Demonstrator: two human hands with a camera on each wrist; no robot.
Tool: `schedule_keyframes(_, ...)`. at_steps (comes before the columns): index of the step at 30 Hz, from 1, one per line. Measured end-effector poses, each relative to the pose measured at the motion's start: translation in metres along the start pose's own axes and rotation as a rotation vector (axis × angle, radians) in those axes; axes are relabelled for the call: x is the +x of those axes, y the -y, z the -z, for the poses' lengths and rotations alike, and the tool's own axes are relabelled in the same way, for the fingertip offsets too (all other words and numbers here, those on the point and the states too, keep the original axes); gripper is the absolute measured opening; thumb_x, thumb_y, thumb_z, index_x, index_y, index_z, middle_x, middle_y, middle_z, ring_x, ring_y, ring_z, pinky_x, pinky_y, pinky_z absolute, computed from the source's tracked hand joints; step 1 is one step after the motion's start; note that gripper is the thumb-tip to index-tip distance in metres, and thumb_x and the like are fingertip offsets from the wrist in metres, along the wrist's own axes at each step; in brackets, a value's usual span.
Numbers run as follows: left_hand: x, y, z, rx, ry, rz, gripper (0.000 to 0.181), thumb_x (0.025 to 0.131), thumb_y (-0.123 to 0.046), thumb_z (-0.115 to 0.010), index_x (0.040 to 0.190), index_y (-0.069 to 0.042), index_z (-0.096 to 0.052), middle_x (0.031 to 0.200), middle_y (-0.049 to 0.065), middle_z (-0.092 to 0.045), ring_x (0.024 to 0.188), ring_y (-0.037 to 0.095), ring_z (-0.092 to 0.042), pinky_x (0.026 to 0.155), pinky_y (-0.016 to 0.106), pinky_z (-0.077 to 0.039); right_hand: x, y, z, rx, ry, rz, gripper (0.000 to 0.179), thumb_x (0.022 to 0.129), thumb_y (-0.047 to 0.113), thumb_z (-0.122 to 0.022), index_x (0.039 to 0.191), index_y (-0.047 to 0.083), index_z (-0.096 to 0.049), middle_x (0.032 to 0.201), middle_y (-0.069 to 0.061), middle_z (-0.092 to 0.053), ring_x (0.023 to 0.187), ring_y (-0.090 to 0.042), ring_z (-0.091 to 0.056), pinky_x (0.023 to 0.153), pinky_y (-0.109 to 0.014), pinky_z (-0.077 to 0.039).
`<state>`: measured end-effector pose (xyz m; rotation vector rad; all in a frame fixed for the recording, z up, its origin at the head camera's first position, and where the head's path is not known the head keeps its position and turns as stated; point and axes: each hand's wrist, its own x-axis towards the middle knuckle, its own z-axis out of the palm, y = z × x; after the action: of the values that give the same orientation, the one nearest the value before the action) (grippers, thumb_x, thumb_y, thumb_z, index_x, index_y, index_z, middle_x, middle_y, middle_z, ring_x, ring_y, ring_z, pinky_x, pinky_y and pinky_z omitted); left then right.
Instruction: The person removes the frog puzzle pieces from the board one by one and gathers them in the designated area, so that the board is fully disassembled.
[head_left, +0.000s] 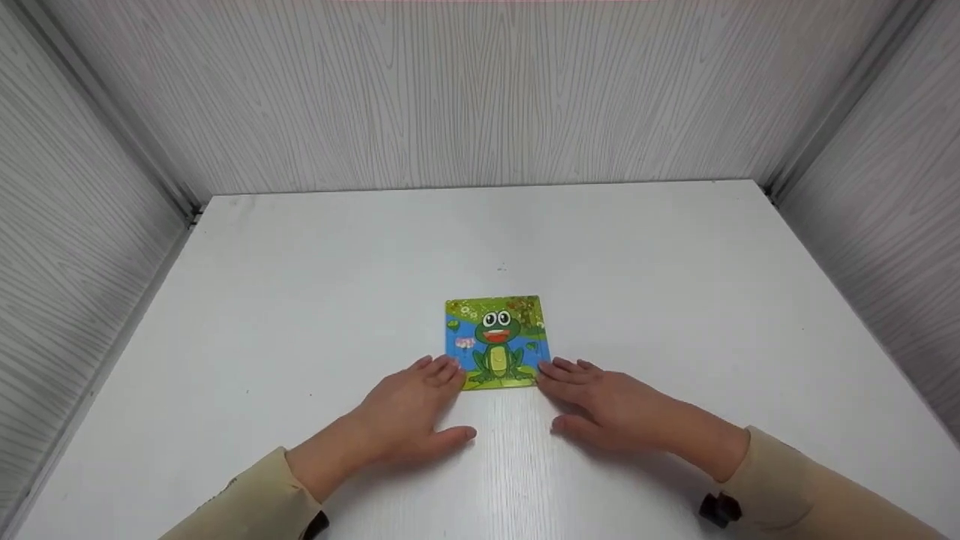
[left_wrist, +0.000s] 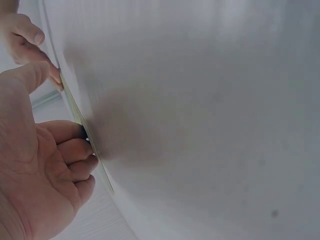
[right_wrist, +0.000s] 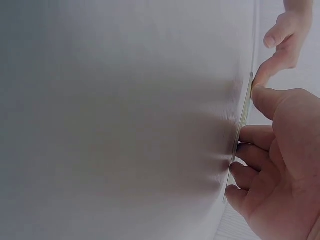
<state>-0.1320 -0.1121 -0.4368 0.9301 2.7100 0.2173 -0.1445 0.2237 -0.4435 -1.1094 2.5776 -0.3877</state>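
A thin square picture board [head_left: 495,341] with a cartoon frog lies flat on the white table. The left hand [head_left: 412,409] has its fingertips at the board's lower left corner, palm down, thumb held apart. At the lower right corner the right hand [head_left: 611,405] touches the board the same way, its thumb also away from it. Seen edge-on in the left wrist view, the board [left_wrist: 75,110] shows as a thin strip beside the left fingers [left_wrist: 75,150]. The right wrist view has the right fingers [right_wrist: 255,155] lightly bent against the board's edge [right_wrist: 244,117].
The white table [head_left: 300,300] ends at a pale wood-grain back wall [head_left: 480,90]. Similar panels rise on the left [head_left: 67,225] and right [head_left: 892,202]. A small dark object [head_left: 720,510] sits at the right sleeve cuff.
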Motion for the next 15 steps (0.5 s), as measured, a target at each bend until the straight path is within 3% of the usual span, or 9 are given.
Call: schedule_keyframes(15,-0.004,-0.008,-0.002,-0.016,0.067,-0.076,0.085,0.103,-0.068,-0.044,0.164,-0.008,-0.04,0.17,0.006,-0.035,0.159,0.024,-0.028,0.129,0.044,-0.022,-0.024,0.003,-0.004,0.008,0.026,-0.029,0.072,0.108,0.059,-0.049,0.165,0.015,-0.041,0.171,-0.002,-0.034,0.158,-0.029,-0.031,0.122,-0.055,-0.033)
